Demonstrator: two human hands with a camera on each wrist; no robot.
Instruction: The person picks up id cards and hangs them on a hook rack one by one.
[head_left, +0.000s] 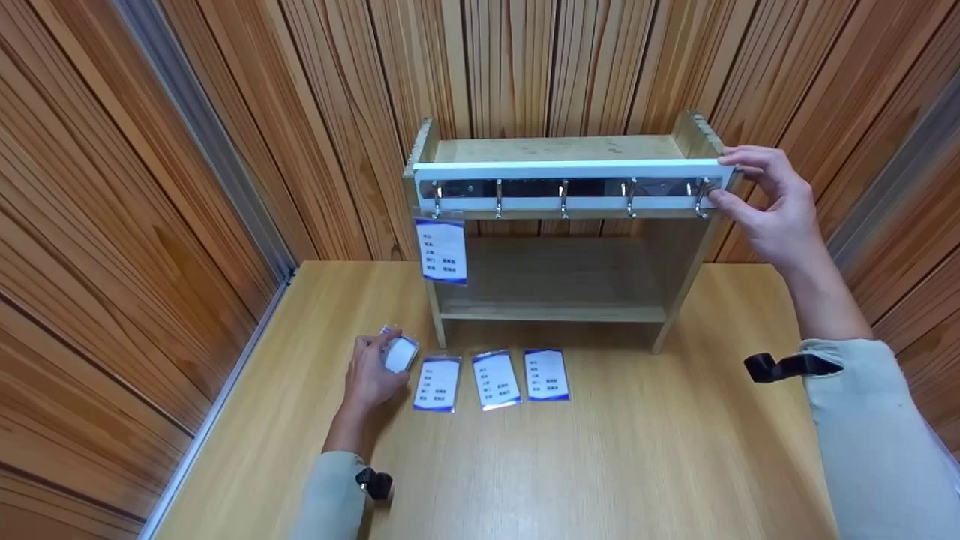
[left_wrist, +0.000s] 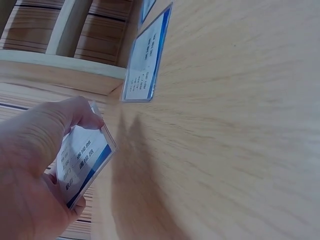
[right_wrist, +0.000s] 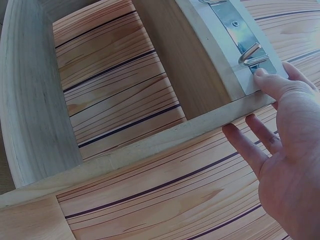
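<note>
My left hand [head_left: 373, 373] pinches a clear-sleeved name badge [head_left: 401, 354] between thumb and fingers. In the left wrist view this badge [left_wrist: 82, 160] is tilted, above its shadow on the table. My right hand [head_left: 780, 206] grips the right end of a white hook rail [head_left: 525, 171] on the front of a wooden shelf [head_left: 555, 277]. The right wrist view puts the thumb [right_wrist: 270, 82] on the rail beside a metal hook [right_wrist: 250, 54], with fingers around the shelf's side. Another badge [head_left: 441, 251] hangs at the leftmost hook [head_left: 437, 199].
Three more badges, a left one [head_left: 436, 384], a middle one [head_left: 496, 379] and a right one [head_left: 547, 374], lie in a row on the wooden table [head_left: 600, 465] before the shelf. Wood-plank walls [head_left: 510, 67] stand behind and on both sides. Black straps hang from both sleeves.
</note>
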